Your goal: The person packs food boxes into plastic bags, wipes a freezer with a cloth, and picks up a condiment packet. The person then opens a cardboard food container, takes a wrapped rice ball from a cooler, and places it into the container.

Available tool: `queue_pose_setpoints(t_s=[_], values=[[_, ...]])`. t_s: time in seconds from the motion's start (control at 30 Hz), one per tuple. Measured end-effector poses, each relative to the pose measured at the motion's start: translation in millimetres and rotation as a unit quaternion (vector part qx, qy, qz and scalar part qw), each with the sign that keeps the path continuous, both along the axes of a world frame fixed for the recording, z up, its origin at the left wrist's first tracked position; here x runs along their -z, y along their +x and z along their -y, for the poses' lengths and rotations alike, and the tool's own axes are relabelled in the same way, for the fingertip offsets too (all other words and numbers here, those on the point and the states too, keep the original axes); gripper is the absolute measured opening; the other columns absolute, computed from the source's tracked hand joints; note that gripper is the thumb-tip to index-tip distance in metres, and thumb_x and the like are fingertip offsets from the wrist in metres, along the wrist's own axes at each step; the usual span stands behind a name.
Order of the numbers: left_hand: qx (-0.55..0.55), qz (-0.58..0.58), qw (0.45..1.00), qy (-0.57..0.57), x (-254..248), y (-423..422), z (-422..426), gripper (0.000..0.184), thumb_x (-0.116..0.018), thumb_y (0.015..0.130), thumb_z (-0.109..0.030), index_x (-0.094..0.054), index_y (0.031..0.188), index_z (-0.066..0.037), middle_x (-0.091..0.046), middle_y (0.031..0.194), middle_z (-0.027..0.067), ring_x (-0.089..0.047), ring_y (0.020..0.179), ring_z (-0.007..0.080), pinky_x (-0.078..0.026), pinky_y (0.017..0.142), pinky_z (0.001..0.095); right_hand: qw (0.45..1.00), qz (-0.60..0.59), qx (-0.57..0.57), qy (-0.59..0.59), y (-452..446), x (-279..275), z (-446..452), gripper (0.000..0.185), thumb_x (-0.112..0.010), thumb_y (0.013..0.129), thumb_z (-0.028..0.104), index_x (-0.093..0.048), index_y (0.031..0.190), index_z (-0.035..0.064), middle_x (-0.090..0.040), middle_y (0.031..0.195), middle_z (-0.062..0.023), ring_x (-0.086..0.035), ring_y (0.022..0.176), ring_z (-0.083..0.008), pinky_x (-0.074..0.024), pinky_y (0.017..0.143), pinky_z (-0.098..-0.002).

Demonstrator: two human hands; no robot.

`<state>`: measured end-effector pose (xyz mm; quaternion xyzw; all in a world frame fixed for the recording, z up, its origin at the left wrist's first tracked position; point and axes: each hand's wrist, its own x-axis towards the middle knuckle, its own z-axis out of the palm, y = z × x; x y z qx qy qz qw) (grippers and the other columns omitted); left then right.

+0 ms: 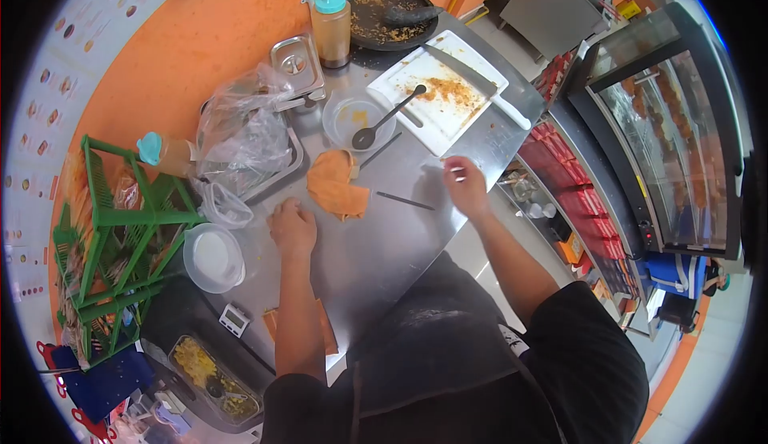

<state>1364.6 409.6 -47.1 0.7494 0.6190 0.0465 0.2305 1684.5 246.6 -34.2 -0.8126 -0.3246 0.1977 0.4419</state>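
My left hand [292, 222] rests on the steel table [364, 248], its fingers loosely bent and slightly apart, with nothing seen in them. Over the table's right edge is my right hand [466, 186], its fingers curled together as in a pinch; whatever they may hold is too small to make out. Between the hands lie a crumpled orange cloth [334, 184] and a thin dark stick [405, 201]. A black spoon [364, 138] leans from a clear plastic bowl [340, 108] onto a white cutting board [440, 136], where a large knife [464, 70] lies beside brown crumbs.
At the back stand a stone mortar [364, 38] and a sauce bottle [331, 32]. Plastic bags [244, 136] cover a metal tray on the left, near a green rack [120, 218], a white-filled tub [214, 258] and a timer [234, 321]. A glass display cabinet [664, 140] stands right.
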Motion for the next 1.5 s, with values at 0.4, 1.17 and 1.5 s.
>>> queue_pose_setpoints(t_s=[0.4, 1.17, 1.5], values=[[-0.196, -0.069, 0.978, 0.030, -15.9, 61.3, 62.0, 0.067, -0.067, 0.084, -0.027, -0.040, 0.143, -0.010, -0.046, 0.140, 0.0187, -0.048, 0.123, 0.0423, -0.041, 0.104, 0.0492, 0.908, -0.340, -0.202, -0.134, 84.5, -17.5, -117.9, 0.024, -0.062, 0.092, 0.022, -0.062, 0.097, -0.0017, -0.067, 0.074, -0.0108, -0.065, 0.062, -0.0181, -0.0518, 0.061, -0.0279], [-0.463, 0.173, 0.865, 0.084, -31.5, 3.0, 142.8, 0.056, -0.070, 0.086, -0.028, -0.052, 0.132, -0.001, -0.059, 0.123, 0.0194, -0.059, 0.112, 0.0314, -0.048, 0.094, 0.0416, 0.889, -0.100, -0.391, -0.217, 63.7, -88.8, -136.7, 0.031, -0.054, 0.089, 0.022, -0.064, 0.075, -0.0042, -0.062, 0.059, -0.0094, -0.057, 0.045, -0.0152, -0.0452, 0.046, -0.0309], [-0.303, -0.032, 0.951, -0.048, -45.0, -111.3, 231.3, 0.073, -0.078, 0.074, -0.031, -0.046, 0.135, -0.008, -0.042, 0.140, 0.0183, -0.041, 0.129, 0.0401, -0.037, 0.105, 0.0501, 0.870, -0.183, -0.384, -0.247, -102.9, -57.7, -67.9, 0.030, -0.054, 0.089, 0.022, -0.064, 0.077, -0.0037, -0.063, 0.063, -0.0089, -0.057, 0.047, -0.0147, -0.0442, 0.046, -0.0307]])
